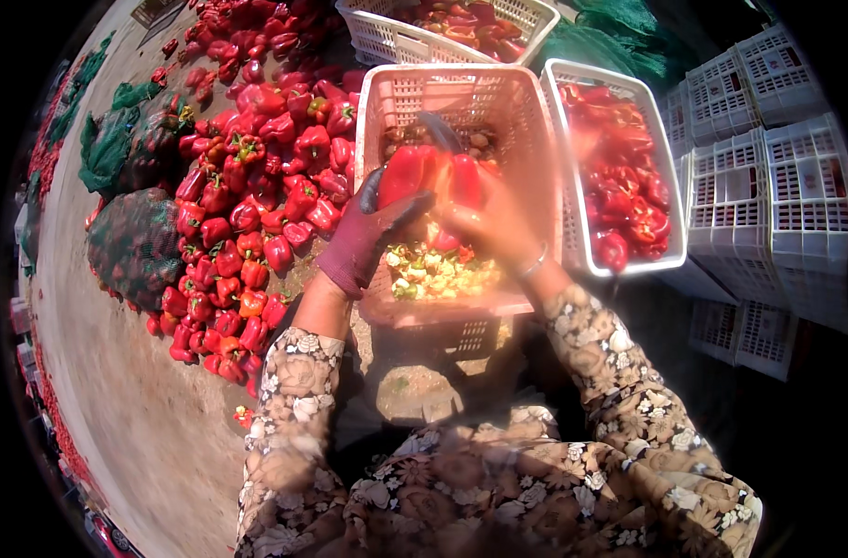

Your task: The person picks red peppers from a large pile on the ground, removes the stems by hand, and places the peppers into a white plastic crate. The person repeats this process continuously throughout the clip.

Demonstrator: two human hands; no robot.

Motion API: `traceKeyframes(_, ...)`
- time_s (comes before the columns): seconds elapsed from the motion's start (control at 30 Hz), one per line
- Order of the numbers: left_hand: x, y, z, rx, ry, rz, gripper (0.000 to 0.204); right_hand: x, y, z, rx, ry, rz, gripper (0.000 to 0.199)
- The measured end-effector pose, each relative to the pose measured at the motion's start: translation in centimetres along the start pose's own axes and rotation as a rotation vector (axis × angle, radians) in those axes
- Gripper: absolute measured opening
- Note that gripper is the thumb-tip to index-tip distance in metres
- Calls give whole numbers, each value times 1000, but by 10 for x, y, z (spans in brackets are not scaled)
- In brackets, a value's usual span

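Above a pinkish plastic crate [526, 102], my two hands hold a large red bell pepper [409, 175] that looks split into two parts. My left hand [368, 219], in a maroon glove with dark fingers, is closed round its left side. Bare, with a band at the wrist, my right hand [503, 219] grips the right side; glare blurs its fingers. A grey, curved shape [440, 132] sticks up behind the pepper; I cannot tell what it is. Pale pepper cores and trimmings [433, 274] lie in the crate below.
Whole red peppers [247, 223] are heaped on the ground at left, beside filled green mesh sacks [135, 246]. A white crate [677, 251] of cut peppers stands close on the right, another white crate [373, 37] at the back. Stacked white crates [731, 186] rise far right.
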State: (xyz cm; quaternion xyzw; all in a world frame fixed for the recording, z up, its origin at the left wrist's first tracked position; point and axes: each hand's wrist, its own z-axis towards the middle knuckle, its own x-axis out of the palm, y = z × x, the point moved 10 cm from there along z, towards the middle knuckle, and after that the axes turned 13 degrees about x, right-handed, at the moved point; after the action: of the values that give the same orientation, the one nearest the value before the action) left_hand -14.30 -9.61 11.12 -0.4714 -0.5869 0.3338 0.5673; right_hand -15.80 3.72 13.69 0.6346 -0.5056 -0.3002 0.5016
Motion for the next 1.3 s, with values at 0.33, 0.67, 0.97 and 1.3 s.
traceKeyframes(0.33, 7, -41, 4, 336, -4, 434, 34, 14, -8, -6, 41, 20, 97, 29)
traceKeyframes(0.67, -46, 12, 26, 335, -304, -70, 32, 9, 27, -31, -351, -345, -572, 27)
traceKeyframes(0.97, 11, 46, 4, -216, -101, -336, 35, -27, 36, -35, -298, -431, -479, 31)
traceKeyframes(1.3, 16, 21, 13, 67, -54, 75, 36, -29, 44, -40, -355, -400, -682, 39)
